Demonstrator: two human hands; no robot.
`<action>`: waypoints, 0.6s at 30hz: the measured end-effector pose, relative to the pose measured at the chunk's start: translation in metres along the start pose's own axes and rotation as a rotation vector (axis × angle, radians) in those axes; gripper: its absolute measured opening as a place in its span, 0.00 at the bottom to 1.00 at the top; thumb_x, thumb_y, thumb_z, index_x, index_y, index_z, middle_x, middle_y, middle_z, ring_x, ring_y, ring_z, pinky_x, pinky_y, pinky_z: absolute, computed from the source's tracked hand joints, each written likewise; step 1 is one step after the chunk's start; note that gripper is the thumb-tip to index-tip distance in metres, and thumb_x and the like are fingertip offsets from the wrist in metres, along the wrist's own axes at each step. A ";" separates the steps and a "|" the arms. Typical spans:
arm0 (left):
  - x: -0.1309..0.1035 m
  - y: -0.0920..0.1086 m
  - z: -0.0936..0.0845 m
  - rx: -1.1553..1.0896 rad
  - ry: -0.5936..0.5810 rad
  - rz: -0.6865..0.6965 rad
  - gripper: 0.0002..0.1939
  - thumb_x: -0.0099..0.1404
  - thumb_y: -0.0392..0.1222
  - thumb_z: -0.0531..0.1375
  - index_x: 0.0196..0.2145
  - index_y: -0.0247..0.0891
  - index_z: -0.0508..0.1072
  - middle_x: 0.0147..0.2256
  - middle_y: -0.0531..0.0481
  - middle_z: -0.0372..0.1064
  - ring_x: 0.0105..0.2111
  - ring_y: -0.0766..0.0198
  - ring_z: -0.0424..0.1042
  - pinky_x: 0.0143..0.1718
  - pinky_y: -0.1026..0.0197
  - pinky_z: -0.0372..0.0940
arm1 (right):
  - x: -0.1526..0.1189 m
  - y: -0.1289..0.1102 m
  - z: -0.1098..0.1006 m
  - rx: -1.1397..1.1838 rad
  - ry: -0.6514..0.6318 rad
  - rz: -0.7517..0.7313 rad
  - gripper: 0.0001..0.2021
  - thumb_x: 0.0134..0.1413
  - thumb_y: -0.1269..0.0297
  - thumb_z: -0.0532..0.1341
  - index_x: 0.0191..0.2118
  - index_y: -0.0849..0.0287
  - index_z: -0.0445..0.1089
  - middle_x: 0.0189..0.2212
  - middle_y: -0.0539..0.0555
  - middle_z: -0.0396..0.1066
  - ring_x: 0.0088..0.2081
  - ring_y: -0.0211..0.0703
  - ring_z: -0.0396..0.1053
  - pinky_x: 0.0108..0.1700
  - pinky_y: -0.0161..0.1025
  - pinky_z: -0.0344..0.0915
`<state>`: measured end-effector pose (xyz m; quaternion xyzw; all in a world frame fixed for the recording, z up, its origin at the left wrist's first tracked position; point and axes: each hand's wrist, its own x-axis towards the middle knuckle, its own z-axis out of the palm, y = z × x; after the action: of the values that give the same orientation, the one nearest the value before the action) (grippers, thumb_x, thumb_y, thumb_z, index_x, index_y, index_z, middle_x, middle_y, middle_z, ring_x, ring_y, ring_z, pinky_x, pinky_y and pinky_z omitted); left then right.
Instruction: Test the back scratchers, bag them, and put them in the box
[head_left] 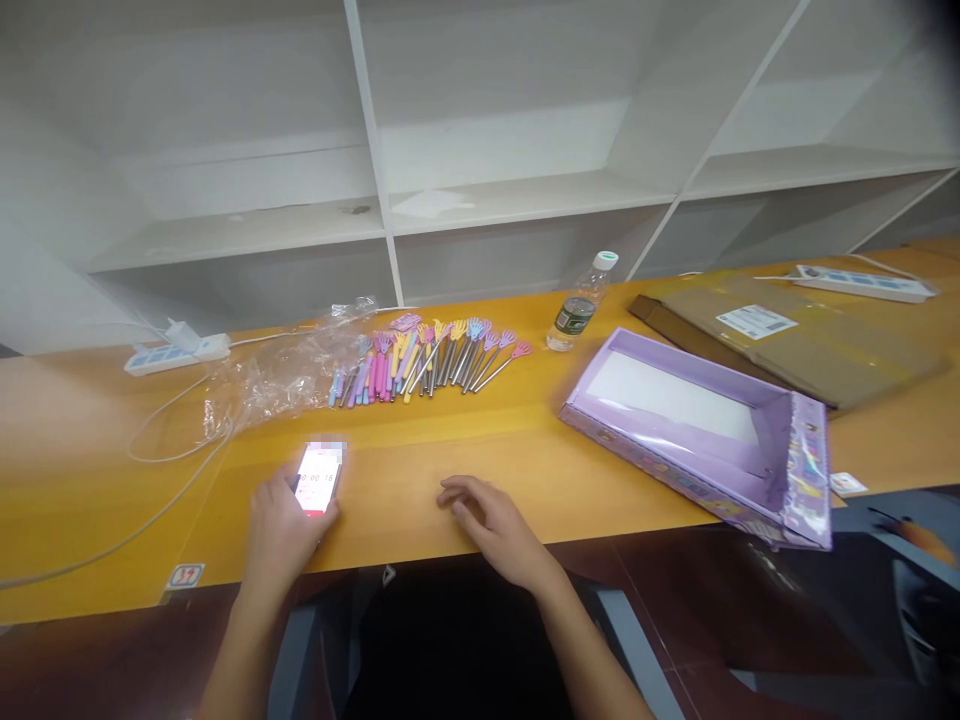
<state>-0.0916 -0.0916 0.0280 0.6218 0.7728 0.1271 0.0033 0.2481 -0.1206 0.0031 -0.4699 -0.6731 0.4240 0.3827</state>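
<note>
My left hand (281, 530) holds a smartphone (319, 478) with its lit screen facing up, just above the orange table (420, 440) near its front edge. My right hand (491, 525) rests flat on the table to the right of the phone, fingers loosely spread, holding nothing. Beyond both hands lies a row of several small hand-shaped sticks (427, 360) in pink, blue, yellow and purple, fanned out side by side.
Crumpled clear plastic wrap (281, 365) lies left of the sticks. An open purple box (701, 430) sits at right, with a water bottle (581, 305) behind it and flat cardboard (795, 335). Two power strips (176, 350) (862, 282) and white shelving (390, 200) stand at the back.
</note>
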 end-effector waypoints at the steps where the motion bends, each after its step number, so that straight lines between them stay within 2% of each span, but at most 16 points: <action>1: 0.000 -0.001 0.002 0.000 0.014 0.004 0.47 0.60 0.62 0.58 0.65 0.22 0.62 0.52 0.30 0.69 0.55 0.35 0.69 0.59 0.39 0.66 | -0.001 0.003 -0.009 -0.040 0.064 -0.015 0.14 0.75 0.60 0.54 0.56 0.52 0.73 0.52 0.56 0.79 0.54 0.48 0.76 0.60 0.49 0.71; 2: 0.000 -0.002 0.003 -0.004 0.025 0.006 0.47 0.60 0.62 0.58 0.65 0.22 0.62 0.51 0.30 0.69 0.54 0.35 0.69 0.59 0.39 0.66 | -0.004 0.007 -0.021 -0.108 0.149 -0.027 0.13 0.75 0.60 0.54 0.53 0.53 0.75 0.51 0.56 0.78 0.54 0.49 0.76 0.60 0.49 0.71; 4: 0.000 -0.003 0.006 -0.023 0.039 0.008 0.47 0.60 0.63 0.58 0.66 0.23 0.61 0.51 0.31 0.70 0.54 0.35 0.69 0.59 0.39 0.66 | -0.013 0.018 -0.053 -0.318 0.419 -0.011 0.15 0.74 0.59 0.52 0.50 0.54 0.75 0.50 0.59 0.78 0.53 0.52 0.75 0.60 0.53 0.70; 6: 0.000 -0.004 0.009 -0.042 0.048 0.003 0.46 0.61 0.63 0.58 0.66 0.25 0.62 0.52 0.31 0.70 0.54 0.35 0.69 0.59 0.38 0.65 | -0.024 0.031 -0.089 -0.510 0.583 0.107 0.16 0.74 0.57 0.52 0.52 0.55 0.76 0.51 0.61 0.78 0.53 0.56 0.75 0.59 0.56 0.70; 8: 0.001 -0.003 0.011 -0.059 0.053 -0.008 0.46 0.61 0.63 0.58 0.65 0.26 0.63 0.52 0.31 0.70 0.54 0.35 0.69 0.59 0.38 0.65 | -0.030 0.044 -0.120 -0.672 0.602 0.189 0.18 0.73 0.55 0.52 0.55 0.56 0.75 0.53 0.62 0.78 0.55 0.61 0.74 0.60 0.59 0.69; 10: 0.002 -0.002 0.013 -0.070 0.064 -0.014 0.46 0.60 0.64 0.58 0.65 0.25 0.63 0.52 0.30 0.70 0.54 0.35 0.69 0.60 0.37 0.65 | -0.029 0.055 -0.141 -0.725 0.616 0.199 0.20 0.72 0.57 0.52 0.59 0.58 0.74 0.56 0.63 0.76 0.58 0.62 0.73 0.62 0.60 0.68; 14: 0.002 -0.002 0.015 -0.072 0.091 0.002 0.47 0.60 0.65 0.57 0.66 0.24 0.62 0.53 0.30 0.69 0.55 0.34 0.68 0.60 0.37 0.64 | -0.006 0.076 -0.164 -0.748 0.586 0.169 0.25 0.71 0.57 0.53 0.65 0.63 0.71 0.62 0.66 0.73 0.63 0.62 0.70 0.67 0.61 0.66; 18: 0.000 -0.002 0.014 -0.072 0.076 0.009 0.47 0.62 0.64 0.57 0.66 0.23 0.61 0.52 0.30 0.69 0.55 0.34 0.68 0.61 0.37 0.63 | 0.019 0.094 -0.193 -0.751 0.555 0.173 0.27 0.67 0.59 0.54 0.65 0.68 0.71 0.63 0.70 0.72 0.64 0.64 0.70 0.69 0.61 0.64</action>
<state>-0.0912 -0.0894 0.0138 0.6197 0.7643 0.1782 -0.0042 0.4485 -0.0426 -0.0146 -0.7257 -0.6104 0.0401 0.3150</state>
